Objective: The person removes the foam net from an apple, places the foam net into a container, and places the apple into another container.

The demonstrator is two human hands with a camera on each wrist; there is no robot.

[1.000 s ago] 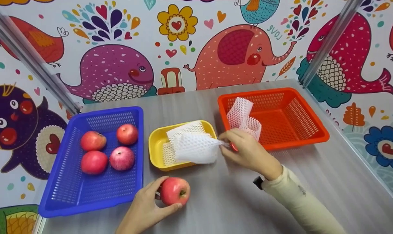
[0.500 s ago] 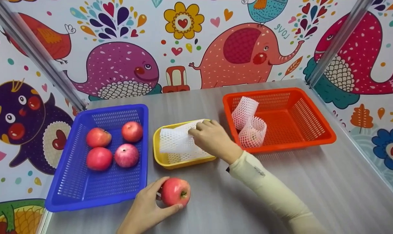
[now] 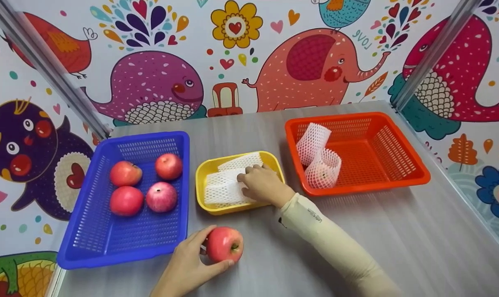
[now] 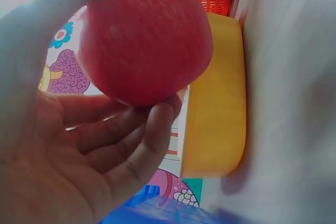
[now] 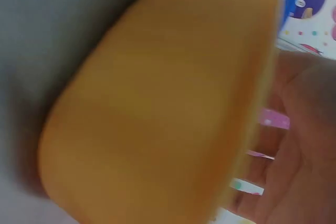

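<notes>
My left hand (image 3: 191,258) holds a red apple (image 3: 224,244) just in front of the yellow container, thumb on one side and fingers on the other. In the left wrist view the apple (image 4: 149,40) rests between thumb and fingertips. My right hand (image 3: 264,183) reaches into the yellow container (image 3: 204,208), its fingers at the white foam fruit nets (image 3: 224,187) lying there. In the right wrist view, the yellow wall (image 5: 152,98) hides the fingertips of the right hand (image 5: 299,145), so I cannot tell whether they pinch a net.
At the left, a blue basket (image 3: 121,258) holds several apples (image 3: 126,201). An orange-red basket (image 3: 367,189) stands at the right with pale netted fruit (image 3: 323,171) and another foam net (image 3: 313,142) inside. Decorated panels (image 3: 233,82) enclose the grey table (image 3: 282,255) behind and at the sides.
My right hand has moved left from beside the orange-red basket into the yellow container. The net it pinched a second ago now lies among the others. The left hand keeps the apple in place.
</notes>
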